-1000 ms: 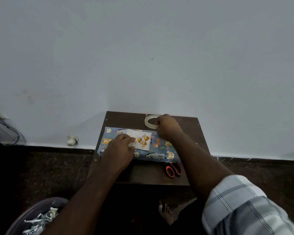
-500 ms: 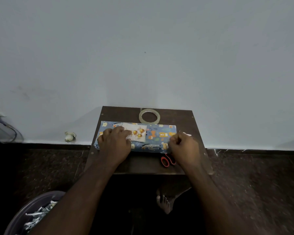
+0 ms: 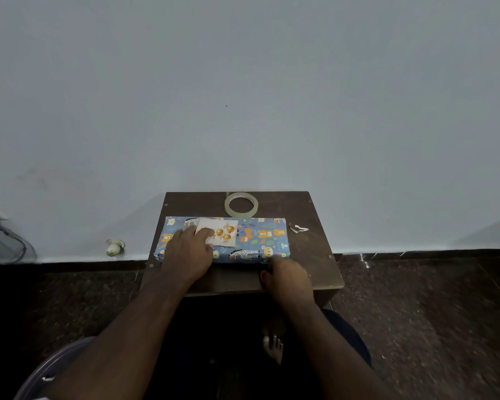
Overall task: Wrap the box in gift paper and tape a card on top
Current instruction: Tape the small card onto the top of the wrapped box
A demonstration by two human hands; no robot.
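Left hand [image 3: 186,252]: fingers flat — pressing the card [image 3: 220,231] on the wrapped box [image 3: 260,238].
Right hand [image 3: 287,277]: on the table [image 3: 309,255] (scissors hidden below) — grip cannot be told.
Tape roll [image 3: 241,204]: behind the box.

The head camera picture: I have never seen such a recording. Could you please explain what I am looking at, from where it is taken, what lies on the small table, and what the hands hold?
There is no machine here. A person wears a camera on the head, so you look forward and down along both of that person's arms.

On the small brown table lies a box wrapped in blue gift paper with animal pictures. A white card with golden balls lies on its top, toward the left. Behind the box is a roll of clear tape, and to its right a small white scrap.

The left hand rests on the box, its fingers pressing the card's left edge. The right hand is at the table's front edge, just before the box; its fingers are curled, but whether they hold anything is hidden.
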